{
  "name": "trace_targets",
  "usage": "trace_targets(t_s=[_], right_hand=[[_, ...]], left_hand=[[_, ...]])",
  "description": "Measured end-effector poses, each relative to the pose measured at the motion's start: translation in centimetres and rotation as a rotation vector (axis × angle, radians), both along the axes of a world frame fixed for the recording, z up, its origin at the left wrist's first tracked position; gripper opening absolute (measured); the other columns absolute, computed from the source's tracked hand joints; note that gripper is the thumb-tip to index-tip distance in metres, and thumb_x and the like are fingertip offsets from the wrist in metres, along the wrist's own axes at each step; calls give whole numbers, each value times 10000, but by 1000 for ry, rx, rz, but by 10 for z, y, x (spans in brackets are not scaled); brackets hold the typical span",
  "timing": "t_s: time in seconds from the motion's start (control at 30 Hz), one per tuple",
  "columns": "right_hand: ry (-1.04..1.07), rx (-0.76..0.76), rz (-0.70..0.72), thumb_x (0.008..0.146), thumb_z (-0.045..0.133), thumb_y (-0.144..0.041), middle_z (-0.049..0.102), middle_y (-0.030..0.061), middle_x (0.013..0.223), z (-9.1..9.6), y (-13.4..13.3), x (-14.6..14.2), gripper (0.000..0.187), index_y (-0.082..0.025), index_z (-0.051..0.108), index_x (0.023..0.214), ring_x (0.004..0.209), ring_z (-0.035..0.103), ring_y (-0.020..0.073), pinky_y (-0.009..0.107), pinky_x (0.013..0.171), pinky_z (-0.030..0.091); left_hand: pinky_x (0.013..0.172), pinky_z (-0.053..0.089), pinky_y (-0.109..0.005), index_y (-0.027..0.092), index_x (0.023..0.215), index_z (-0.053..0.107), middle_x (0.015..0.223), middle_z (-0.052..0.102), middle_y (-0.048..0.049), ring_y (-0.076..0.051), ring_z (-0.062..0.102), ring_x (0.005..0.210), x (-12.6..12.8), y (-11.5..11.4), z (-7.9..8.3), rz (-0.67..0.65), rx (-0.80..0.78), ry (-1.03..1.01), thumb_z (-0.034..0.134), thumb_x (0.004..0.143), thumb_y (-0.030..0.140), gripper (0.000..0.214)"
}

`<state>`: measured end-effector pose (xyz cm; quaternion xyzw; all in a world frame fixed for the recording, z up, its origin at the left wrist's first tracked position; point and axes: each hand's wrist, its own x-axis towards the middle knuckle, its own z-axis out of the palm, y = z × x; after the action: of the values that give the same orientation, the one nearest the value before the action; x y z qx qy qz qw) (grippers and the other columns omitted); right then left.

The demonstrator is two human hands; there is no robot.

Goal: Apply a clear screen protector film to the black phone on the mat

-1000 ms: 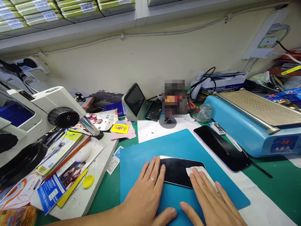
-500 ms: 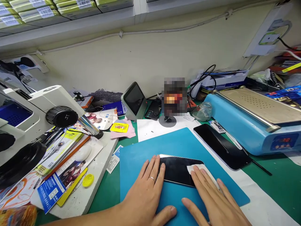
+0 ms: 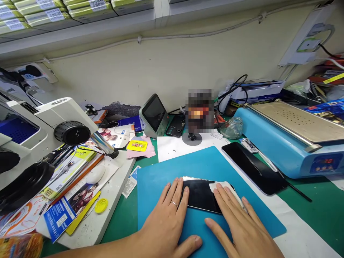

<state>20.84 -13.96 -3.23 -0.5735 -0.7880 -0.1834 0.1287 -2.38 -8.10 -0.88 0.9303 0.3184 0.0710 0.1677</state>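
A dark-screened phone (image 3: 200, 195) with a light edge lies face up on a blue mat (image 3: 199, 161). My left hand (image 3: 166, 215), with a ring on one finger, rests flat, its fingertips on the phone's left end. Toward the phone's right end, my right hand (image 3: 233, 222) presses a white wipe (image 3: 228, 187) against the glass under outstretched fingers. Its thumb is spread away over the mat. The right end of the phone is partly hidden by the wipe and fingers.
Right of the mat lies another dark phone (image 3: 249, 166), near a blue heating plate machine (image 3: 285, 147). A microscope (image 3: 67, 122) stands at left over papers and packets. Behind are a small smart display (image 3: 153, 114) and a glass jar (image 3: 232, 127).
My right hand and the wipe have slid slightly left across the phone's screen. My left hand stays in place on the phone. The view has shifted very slightly.
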Motion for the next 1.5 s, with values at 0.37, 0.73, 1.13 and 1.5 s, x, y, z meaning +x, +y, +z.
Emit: trace_targets(t_s=[0.37,0.73,1.13,1.5], right_hand=[[-16,-4,-3,1015,289,-458,456,117,1558,-3,-5,1,607,-135,459,1500,1410,469,309,509,1013,540],[-12,-15,2,1018,230,-422,476,133,1540,1,-4,1,606,-116,513,1457,1379,507,320,517,972,567],[-46,16,20,1025,280,-483,484,141,1526,4,-4,-1,638,-71,521,1448,1358,530,321,482,955,578],[71,35,71,987,448,-551,589,156,1414,22,18,-32,666,-23,604,1363,1211,655,306,362,905,608]], left_hand=[[1197,224,-660,211,1592,-216,1658,-52,-187,-432,92,1519,-1,-1,-1,8,1,-25,579,986,532,1050],[1192,220,-674,205,1583,-237,1655,-51,-205,-421,58,1524,0,-1,1,3,-12,12,550,998,546,1039],[1167,249,-703,221,1540,-331,1652,-57,-222,-436,44,1517,0,0,-1,-2,-2,24,548,998,544,1082],[1173,259,-689,193,1567,-275,1660,-12,-212,-425,57,1519,-1,1,-6,-10,39,4,542,997,546,1057]])
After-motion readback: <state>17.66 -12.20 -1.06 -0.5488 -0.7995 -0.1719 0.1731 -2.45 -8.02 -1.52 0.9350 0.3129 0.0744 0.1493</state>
